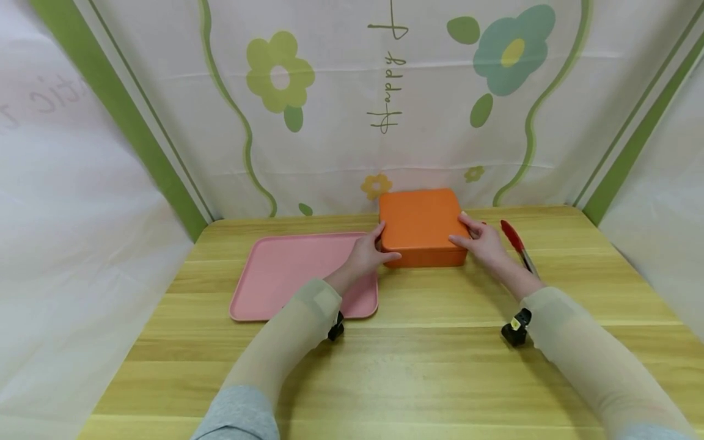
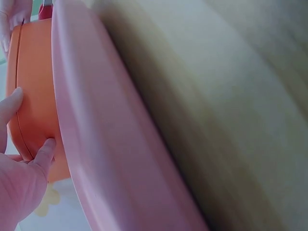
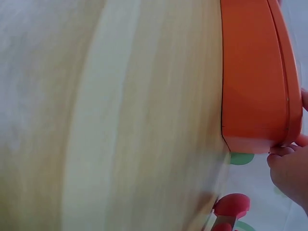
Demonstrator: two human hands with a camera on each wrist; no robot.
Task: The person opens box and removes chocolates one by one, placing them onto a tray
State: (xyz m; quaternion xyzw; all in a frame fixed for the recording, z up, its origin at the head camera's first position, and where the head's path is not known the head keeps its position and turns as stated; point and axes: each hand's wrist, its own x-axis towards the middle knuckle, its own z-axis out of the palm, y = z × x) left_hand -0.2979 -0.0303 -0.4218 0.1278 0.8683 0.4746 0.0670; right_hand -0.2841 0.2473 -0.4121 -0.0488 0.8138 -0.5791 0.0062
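An orange lidded box point(image 1: 422, 220) stands at the back of the wooden table, its lid on. My left hand point(image 1: 365, 253) grips its front left corner, thumb against the front and fingers along the left side. On the other side, my right hand point(image 1: 486, 243) holds the right edge, with one digit over the lid's top. In the right wrist view, fingertips point(image 3: 281, 150) curl in at the lid's rim. The seam between lid point(image 2: 13, 72) and body shows in the left wrist view, with no visible gap.
A pink tray point(image 1: 297, 263) lies left of the box, under my left forearm. Tongs point(image 1: 517, 241) with red tips and metal arms lie right of the box, partly behind my right wrist. A white printed curtain point(image 1: 330, 153) hangs behind the table.
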